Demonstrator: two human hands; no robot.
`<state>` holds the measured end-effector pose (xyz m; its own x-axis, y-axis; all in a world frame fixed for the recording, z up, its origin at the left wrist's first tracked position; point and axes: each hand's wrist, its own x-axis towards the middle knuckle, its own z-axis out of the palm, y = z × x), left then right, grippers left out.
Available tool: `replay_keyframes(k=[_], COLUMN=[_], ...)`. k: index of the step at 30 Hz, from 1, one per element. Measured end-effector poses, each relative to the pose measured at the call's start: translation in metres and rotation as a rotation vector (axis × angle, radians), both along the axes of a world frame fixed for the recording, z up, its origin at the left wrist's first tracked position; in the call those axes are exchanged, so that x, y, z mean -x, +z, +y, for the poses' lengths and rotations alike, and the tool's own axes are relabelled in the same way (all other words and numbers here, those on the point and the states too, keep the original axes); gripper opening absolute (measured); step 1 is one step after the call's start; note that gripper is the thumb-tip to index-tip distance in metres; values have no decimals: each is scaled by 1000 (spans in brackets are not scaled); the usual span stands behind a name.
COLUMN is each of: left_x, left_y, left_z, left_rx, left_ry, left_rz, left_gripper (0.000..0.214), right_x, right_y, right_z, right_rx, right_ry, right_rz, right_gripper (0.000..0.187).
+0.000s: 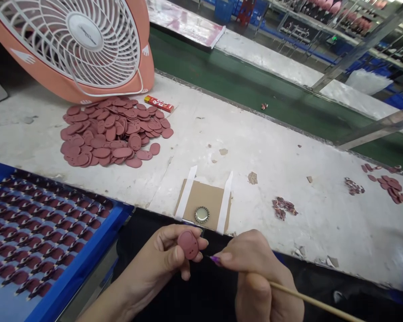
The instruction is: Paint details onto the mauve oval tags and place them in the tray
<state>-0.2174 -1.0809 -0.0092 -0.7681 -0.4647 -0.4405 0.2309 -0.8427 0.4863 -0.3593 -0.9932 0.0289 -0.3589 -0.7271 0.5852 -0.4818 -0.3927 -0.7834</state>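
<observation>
Right hand (260, 286) closest to the lens, curled shut around a thin wooden stick (310, 300) with a purple tip (215, 259), that tip just shy of the dark-pink oval pad (188, 245). Pad pinched firmly between thumb and fingers of the left hand (161, 255), right over the front edge of the work table (255, 152). Looks light, thin and probably a bit bendy, maybe rubber or foam, though hard to tell from here. Probably more grippy than slippery, too. Best hold seems to be across the flat faces, with the rim left free. A couple of small marks on the face, too small to make out. Just past the hands, a cardboard square (201, 201) with two white strips and a crimped metal bottle cap (202, 214) on top. Off to the left, a blue tray (83, 264) packed with rows of dark-pink pieces (43, 241). Farther up, a loose heap of oval pads (114, 134) beside a red-and-yellow packet (159, 103), right below a peach-colored desk fan (77, 44). Over on the right, scattered clumps of pink scraps (387, 188). Green conveyor belt (255, 76) beyond the table.
</observation>
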Motion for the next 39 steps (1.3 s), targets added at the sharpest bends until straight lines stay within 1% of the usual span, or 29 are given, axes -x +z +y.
replay_keyframes(k=[3,6,9,13,17,20,22,26,29,32,34,36,39], left_x=[1,1,0,1,1,-1,-3,-6,-6,-6,-6,-7,-6], left_y=[0,0,4,10,9,3,-1,-5,-5,-5,-5,-5,-4], left_z=[0,1,1,0,-1,-1,-1,-3,-3,-3,-2,-2,-2], left_rx=[9,11,4,0,2,15,28,53,60,61,59,56,57], left_ry=[-5,-1,6,14,10,23,35,57,65,72,81,84,83], left_rz=[21,31,15,-6,-3,4,-3,-49,-72,-72,-78,-85,-84], left_gripper=[31,31,32,32,32,32,32,32,31,31,31,31,32], right_x=[-3,-3,-2,-3,-4,-1,4,18,24,24,23,20,13], right_y=[8,11,11,9,7,-1,-9,-27,-38,-43,-41,-36,-22], right_z=[-4,-7,-8,-9,-9,-5,-2,-6,-14,-19,-17,-13,-5], right_rx=[3,-24,-49,-42,-35,2,-7,-183,-217,-226,-219,-207,-152], right_ry=[25,43,57,76,120,84,23,-71,-67,-48,-47,-61,-50], right_rz=[88,127,131,143,158,105,100,260,314,333,315,265,90], right_gripper=[25,26,27,25,23,25,25,20,20,18,18,20,24])
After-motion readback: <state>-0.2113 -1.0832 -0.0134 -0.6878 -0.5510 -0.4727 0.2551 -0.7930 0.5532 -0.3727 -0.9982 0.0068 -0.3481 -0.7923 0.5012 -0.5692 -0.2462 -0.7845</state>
